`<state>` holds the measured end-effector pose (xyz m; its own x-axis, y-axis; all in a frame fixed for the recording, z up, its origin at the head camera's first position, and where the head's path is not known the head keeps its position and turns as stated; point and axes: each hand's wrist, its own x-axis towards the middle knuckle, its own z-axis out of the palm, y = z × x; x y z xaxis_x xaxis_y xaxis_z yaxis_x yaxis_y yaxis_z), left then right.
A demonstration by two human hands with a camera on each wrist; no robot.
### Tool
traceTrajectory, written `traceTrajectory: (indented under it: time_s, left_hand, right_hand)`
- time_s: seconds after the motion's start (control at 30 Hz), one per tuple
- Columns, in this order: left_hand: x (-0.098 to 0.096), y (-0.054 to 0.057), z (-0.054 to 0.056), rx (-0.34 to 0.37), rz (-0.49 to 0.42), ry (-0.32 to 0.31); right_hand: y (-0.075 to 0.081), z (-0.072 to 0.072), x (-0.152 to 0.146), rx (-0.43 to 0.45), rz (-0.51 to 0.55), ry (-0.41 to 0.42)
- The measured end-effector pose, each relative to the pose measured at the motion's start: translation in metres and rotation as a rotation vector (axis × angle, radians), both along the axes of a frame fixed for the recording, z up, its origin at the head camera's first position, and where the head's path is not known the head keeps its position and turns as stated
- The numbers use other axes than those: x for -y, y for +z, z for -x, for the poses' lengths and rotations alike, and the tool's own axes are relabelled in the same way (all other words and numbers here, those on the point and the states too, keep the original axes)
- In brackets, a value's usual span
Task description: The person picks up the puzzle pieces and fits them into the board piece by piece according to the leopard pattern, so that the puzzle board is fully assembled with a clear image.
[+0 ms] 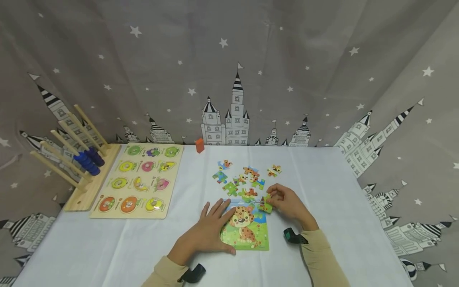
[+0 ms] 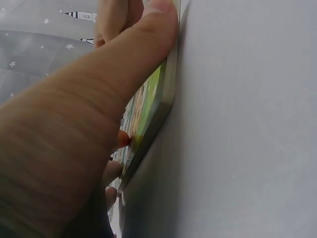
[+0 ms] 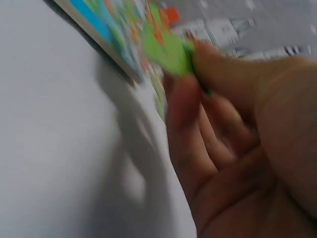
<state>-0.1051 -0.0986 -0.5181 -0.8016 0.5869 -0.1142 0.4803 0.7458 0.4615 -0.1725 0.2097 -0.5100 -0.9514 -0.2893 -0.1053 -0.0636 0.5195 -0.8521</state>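
Observation:
A leopard picture puzzle board lies flat on the white table in the head view. My left hand rests on its left side with the fingers spread; in the left wrist view the thumb lies at the edge of the board. Above the board's upper right corner, my right hand pinches a green jigsaw piece between thumb and finger. The right wrist view shows this green piece close up, blurred. Several loose jigsaw pieces are scattered just beyond the board.
A wooden fruit puzzle board lies on the left of the table. Beside it stands a wooden peg rack with blue and dark purple beads. A small orange block sits at the back edge, before a grey castle-print curtain.

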Motion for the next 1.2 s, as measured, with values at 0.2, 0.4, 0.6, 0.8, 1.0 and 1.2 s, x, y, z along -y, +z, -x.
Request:
traceTrajectory:
  time_s: [0.2, 0.4, 0.6, 0.8, 1.0, 1.2]
  left_hand:
    - [0.003, 0.0, 0.002, -0.011, 0.005, 0.022]
    - [0.006, 0.001, 0.004, -0.017, 0.005, 0.019]
    - [-0.002, -0.004, 0.002, -0.035, 0.003, 0.061]
    - [-0.02, -0.006, -0.007, -0.085, 0.018, 0.145]
    - [-0.031, -0.01, -0.013, -0.139, 0.042, 0.188]
    - [-0.036, -0.01, -0.016, -0.15, 0.049, 0.198]
  right_hand:
    - [0.005, -0.027, 0.019, 0.034, -0.055, 0.293]
    - [0.009, -0.036, 0.032, -0.005, -0.141, 0.357]
    - [0.01, -0.039, 0.032, -0.048, -0.246, 0.391]
    - [0.014, -0.043, 0.033, -0.099, -0.272, 0.404]
    - [0.013, -0.045, 0.035, -0.104, -0.294, 0.397]
    - [0.017, -0.025, 0.021, -0.065, -0.242, 0.341]
